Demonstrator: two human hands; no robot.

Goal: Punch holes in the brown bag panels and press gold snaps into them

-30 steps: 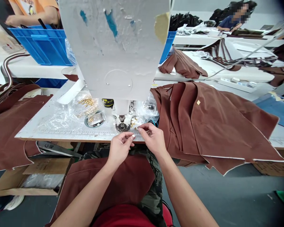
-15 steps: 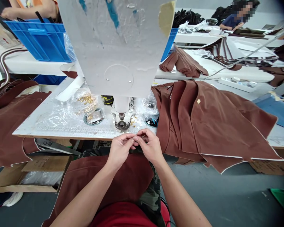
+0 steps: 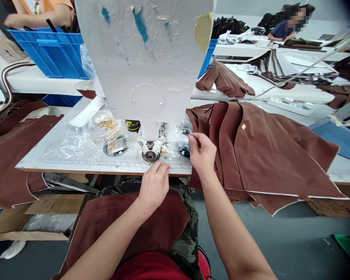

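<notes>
My left hand [image 3: 155, 182] is at the table's front edge, just below the round metal die [image 3: 150, 156] of the press machine [image 3: 146, 70]. Its thumb and fingers are pinched together; whatever lies between them is too small to make out. Farther right and higher, my right hand [image 3: 202, 152] is closed in a pinch beside a clear plastic bag [image 3: 182, 132] and the stacked brown fabric pieces [image 3: 230, 155]. I cannot tell what its fingertips hold. White discs [image 3: 171, 152] and small gold pieces [image 3: 163, 151] lie scattered beside the die. Another brown fabric piece [image 3: 128, 225] rests across my lap.
Left of the machine, a plastic bag of gold fasteners [image 3: 106, 128] lies on the white table [image 3: 61, 155]. A blue crate [image 3: 51, 52] stands behind it. An open cardboard box [image 3: 43, 214] is on the floor. Two other people [image 3: 288, 27] work in the background.
My hands were together at the table edge and have parted. The right hand has moved up and right to the plastic bag, while the left stays near the die.
</notes>
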